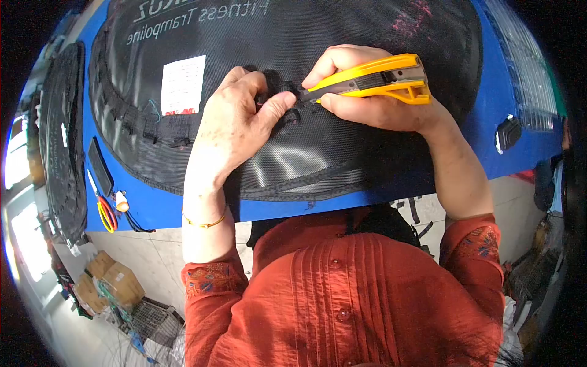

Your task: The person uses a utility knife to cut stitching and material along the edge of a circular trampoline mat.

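Note:
A black mesh trampoline mat (293, 153) with mirrored lettering lies over the blue table. My right hand (373, 95) is wrapped round a yellow utility knife (397, 76), whose tip points left at a black strap (299, 98) on the mat. Just left of that tip, my left hand (244, 113) pinches the black strap between thumb and curled fingers. A white paper label (183, 84) rests on the mat to the left of my left hand, near a row of black strap loops (168, 129).
On the blue table (147, 211), scissors (105, 211), a black oblong object (100, 166) and a small white roll (121, 201) lie at the left. A black object (508, 133) and clear ribbed plastic (526, 67) are at the right. Cardboard boxes (119, 282) stand on the floor.

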A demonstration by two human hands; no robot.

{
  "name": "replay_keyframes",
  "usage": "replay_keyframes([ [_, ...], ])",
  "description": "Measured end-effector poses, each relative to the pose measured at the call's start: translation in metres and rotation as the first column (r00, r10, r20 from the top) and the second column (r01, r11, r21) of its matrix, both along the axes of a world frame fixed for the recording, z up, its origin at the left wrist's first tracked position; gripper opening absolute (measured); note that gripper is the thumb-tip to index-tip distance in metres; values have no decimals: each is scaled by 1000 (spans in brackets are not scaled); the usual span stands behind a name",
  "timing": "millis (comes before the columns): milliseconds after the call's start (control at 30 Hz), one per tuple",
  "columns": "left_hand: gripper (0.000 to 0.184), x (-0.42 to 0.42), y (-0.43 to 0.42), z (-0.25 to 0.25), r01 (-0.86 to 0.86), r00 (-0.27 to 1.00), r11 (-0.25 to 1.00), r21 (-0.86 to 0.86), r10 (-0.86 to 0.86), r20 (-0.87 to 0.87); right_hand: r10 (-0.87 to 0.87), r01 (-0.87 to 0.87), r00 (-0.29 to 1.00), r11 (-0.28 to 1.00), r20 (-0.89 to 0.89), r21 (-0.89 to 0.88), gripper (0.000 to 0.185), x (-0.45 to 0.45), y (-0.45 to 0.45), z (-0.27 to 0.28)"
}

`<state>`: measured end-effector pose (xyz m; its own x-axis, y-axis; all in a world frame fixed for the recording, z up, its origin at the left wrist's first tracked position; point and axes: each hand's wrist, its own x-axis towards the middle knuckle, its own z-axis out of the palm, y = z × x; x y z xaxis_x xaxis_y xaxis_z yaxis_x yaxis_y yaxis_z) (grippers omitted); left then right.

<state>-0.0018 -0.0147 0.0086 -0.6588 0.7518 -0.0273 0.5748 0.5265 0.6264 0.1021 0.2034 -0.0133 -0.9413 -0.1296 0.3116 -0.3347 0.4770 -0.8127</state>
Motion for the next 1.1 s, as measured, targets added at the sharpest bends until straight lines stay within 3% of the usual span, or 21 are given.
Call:
replay_keyframes([
  [133,38,-2,-2,-5,23,999,1000,9,-23,-41,-4,4,999,1000,-32,26,17,0,-1,-1],
  [300,25,-4,-2,-11,22,1000,997,72,-22,-2,12,-9,998,999,-69,51,21,0,2,-2],
  [367,23,-2,0,-6,16,1000,999,45,-15,-16,20,-19,999,999,28,-33,20,4,3,1],
  [533,18,-3,1,-7,17,1000,999,38,-17,-17,1,3,999,996,44,-85,18,2,0,2],
  [733,16,-3,0,-9,44,999,996,83,-43,-13,-28,26,999,997,-24,-75,16,-2,-4,-5],
  [833,16,-3,0,-8,37,999,996,82,-38,2,-14,16,988,1000,-153,14,18,-3,-4,-8],
  [1033,17,-2,1,-6,5,1000,1000,21,-5,7,17,-14,996,999,-87,30,20,-1,-2,-2],
  [1100,17,-2,0,-7,8,1000,1000,29,-8,-4,16,-15,1000,999,15,-31,17,-1,-2,0],
])
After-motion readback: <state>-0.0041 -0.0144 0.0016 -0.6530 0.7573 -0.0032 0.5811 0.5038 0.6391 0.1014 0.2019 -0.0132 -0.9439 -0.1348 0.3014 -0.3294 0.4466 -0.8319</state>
